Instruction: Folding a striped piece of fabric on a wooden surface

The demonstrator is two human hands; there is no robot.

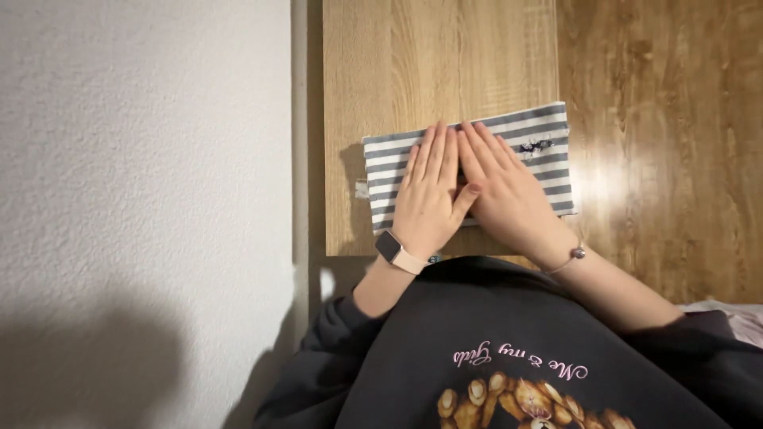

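Flat and open, the left hand (pixel 429 195) and right hand (pixel 505 191) are pressed on a folded striped cloth (pixel 548 147), smoothing it against the shelf (pixel 437 56).

Both hands (pixel 469 191) flat, side by side

Item count, referenced to the wooden shelf (pixel 413 63):

- Folded striped cloths: one (pixel 548 147), lying on the shelf surface.
- Hands: two. The left hand (pixel 429 195) and the right hand (pixel 505 191) both lie flat on the cloth, side by side and touching.
- Wrist watches: one (pixel 395 250), at the shelf's near edge.
- Bracelets: one (pixel 574 256), just off the shelf's near right corner.
- White walls: one (pixel 143 159), left of the shelf.
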